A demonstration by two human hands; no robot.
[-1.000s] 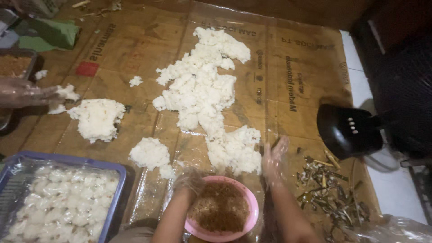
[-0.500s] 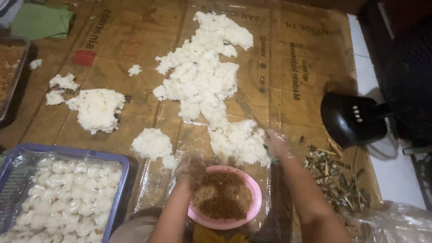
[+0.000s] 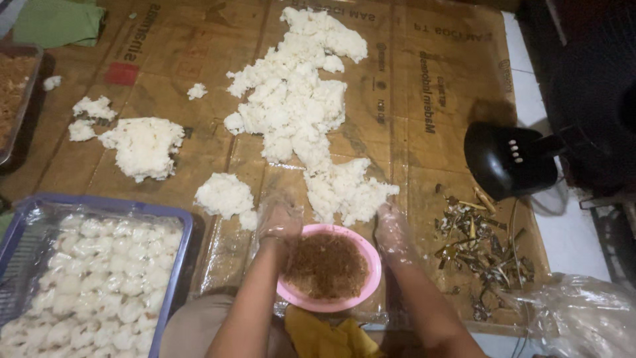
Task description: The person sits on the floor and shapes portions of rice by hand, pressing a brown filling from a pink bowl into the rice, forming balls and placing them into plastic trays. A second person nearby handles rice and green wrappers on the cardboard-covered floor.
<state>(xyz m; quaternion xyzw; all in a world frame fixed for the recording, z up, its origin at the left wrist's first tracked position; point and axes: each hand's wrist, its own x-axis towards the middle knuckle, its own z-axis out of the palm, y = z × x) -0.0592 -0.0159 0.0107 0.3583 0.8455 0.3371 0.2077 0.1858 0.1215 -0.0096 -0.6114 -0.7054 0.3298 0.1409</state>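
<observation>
the pink bowl (image 3: 329, 268) of brown shredded filling sits nearest; the gloved left hand (image 3: 279, 219) touches its rim, grip loosely curled, the right hand (image 3: 392, 229) beside it, fingers apart; beyond, white rice (image 3: 298, 99) lies on cardboard (image 3: 430, 79)

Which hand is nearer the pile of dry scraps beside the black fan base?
Right. The right hand rests just right of the pink bowl, near the scraps. The left hand sits at the bowl's far-left rim.
</observation>
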